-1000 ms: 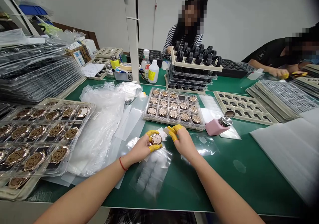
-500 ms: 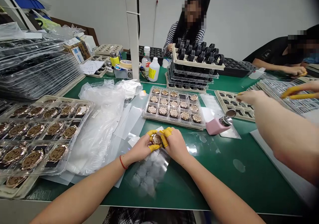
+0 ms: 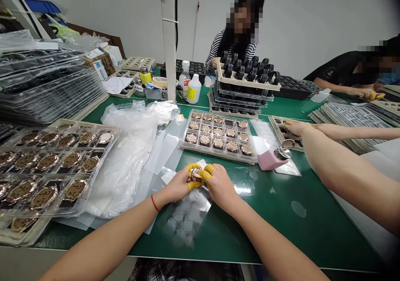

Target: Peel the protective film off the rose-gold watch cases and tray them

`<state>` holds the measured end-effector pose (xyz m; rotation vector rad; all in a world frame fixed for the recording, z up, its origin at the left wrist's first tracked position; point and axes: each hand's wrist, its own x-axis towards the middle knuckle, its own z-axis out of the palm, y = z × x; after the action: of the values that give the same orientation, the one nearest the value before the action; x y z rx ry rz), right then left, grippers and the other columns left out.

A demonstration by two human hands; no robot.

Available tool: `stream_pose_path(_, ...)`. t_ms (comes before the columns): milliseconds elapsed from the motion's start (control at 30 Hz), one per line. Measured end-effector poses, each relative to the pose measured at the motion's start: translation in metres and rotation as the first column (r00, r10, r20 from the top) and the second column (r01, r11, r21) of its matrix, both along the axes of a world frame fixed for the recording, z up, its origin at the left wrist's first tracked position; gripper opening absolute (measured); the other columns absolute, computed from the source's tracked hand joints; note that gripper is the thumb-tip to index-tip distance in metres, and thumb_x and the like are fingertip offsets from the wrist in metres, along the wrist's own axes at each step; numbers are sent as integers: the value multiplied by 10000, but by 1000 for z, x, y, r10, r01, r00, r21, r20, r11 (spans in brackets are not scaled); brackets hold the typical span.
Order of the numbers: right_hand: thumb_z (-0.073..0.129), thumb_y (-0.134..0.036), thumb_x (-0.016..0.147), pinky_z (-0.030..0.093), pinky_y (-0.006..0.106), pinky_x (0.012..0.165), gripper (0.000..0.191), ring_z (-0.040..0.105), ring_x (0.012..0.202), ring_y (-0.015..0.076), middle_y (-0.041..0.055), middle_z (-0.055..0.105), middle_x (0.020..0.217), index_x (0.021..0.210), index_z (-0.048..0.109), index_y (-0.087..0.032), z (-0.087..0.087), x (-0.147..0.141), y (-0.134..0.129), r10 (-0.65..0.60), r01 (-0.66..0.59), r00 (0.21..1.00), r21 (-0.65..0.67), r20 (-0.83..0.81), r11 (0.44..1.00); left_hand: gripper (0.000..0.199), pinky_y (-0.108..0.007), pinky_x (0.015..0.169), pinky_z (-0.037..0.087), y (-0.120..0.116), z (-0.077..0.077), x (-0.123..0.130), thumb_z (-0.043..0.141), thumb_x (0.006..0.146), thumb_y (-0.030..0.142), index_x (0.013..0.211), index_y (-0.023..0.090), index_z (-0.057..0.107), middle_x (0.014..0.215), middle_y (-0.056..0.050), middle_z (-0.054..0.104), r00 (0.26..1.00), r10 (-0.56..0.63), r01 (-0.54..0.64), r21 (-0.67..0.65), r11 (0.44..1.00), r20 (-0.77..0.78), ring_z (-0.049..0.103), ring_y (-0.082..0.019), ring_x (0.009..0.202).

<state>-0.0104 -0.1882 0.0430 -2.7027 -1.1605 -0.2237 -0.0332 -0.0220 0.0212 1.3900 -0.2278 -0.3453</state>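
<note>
At left, gold watches (image 3: 26, 161) are kept apart by pockets in a clear tray (image 3: 100, 170); centrally, over the table (image 3: 268, 231), one watch (image 3: 196, 173) is pinched edgewise by fingers of the left hand (image 3: 176, 186), seemingly to bare its flat side, and touched by curled fingers of the right hand (image 3: 222, 188), whose grip is unclear, forearms angled inward
</note>
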Motion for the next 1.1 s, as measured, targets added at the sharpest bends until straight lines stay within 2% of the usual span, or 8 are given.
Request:
stream_pose_path(233, 445, 16, 741, 313, 362, 846, 293, 441, 825, 203, 61, 568, 819, 879, 590, -198, 11, -8, 0, 56, -56, 998, -50, -17, 997, 417, -345, 842, 465, 2, -1, 2, 647, 775, 305, 1129, 190, 460, 1063, -73, 571, 1000, 15, -15, 35, 999, -7, 565, -206, 976)
stream_pose_path(367, 435, -75, 816, 366, 333, 819, 195, 494, 824, 186, 53, 599, 851, 872, 581, -192, 14, 1, -9, 48, -22, 975, 124, -216, 992, 443, -348, 845, 466, 3, -3, 2, 648, 773, 296, 1153, 196, 443, 1076, -76, 572, 1000, 9, -9, 51, 999, -5, 571, -204, 973)
stream_pose_path(467, 425, -224, 875, 411, 298, 769, 201, 548, 872, 179, 57, 622, 972, 1017, 566, -200, 13, 18, -22, -47, 165, 914, 262, -404, 951, 461, -363, 869, 461, 3, -5, 2, 654, 766, 273, 1162, 211, 426, 1066, -64, 569, 1000, 12, -11, 31, 999, -22, 572, -199, 977)
stream_pose_path(533, 452, -240, 857, 415, 313, 790, 293, 554, 950, 202, 88, 610, 1066, 1132, 534, -181, 8, 29, -28, -192, 298, 883, 196, -428, 934, 480, -378, 881, 460, 3, -8, 3, 660, 759, 261, 1169, 214, 415, 1060, -62, 566, 999, 18, -17, 35, 999, -34, 574, -196, 966)
stream_pose_path(633, 480, -204, 828, 395, 342, 806, 343, 543, 969, 242, 135, 610, 1046, 1157, 543, -130, 0, 36, -29, -373, 388, 874, -16, -310, 922, 498, -392, 891, 458, 3, -10, 2, 661, 756, 260, 1180, 214, 405, 1063, -65, 567, 999, 21, -20, 46, 999, -31, 574, -197, 966)
stream_pose_path(833, 521, -305, 842, 378, 312, 734, 266, 514, 915, 240, 113, 597, 972, 1055, 587, -160, -6, 22, -17, -347, 340, 925, -71, -152, 938, 516, -393, 921, 444, 3, -7, 0, 655, 762, 257, 1208, 214, 398, 1187, -96, 530, 1000, 25, -25, 60, 998, 2, 539, -223, 1074)
stream_pose_path(1000, 622, -341, 775, 358, 318, 662, 216, 518, 829, 255, 117, 586, 871, 883, 594, -156, -5, 16, -15, -406, 377, 904, -199, -134, 905, 517, -392, 915, 444, 2, -5, -1, 654, 763, 271, 1211, 214, 403, 1187, -96, 537, 999, 33, -33, 73, 997, 1, 545, -222, 1062)
stream_pose_path(1100, 532, -264, 835, 367, 298, 676, 105, 519, 822, 221, 87, 585, 839, 804, 574, -173, -8, 19, -16, -384, 378, 896, -71, -222, 923, 488, -391, 926, 433, 2, -5, -1, 647, 767, 267, 1197, 212, 425, 1180, -92, 534, 998, 46, -51, 97, 994, 49, 534, -222, 1068)
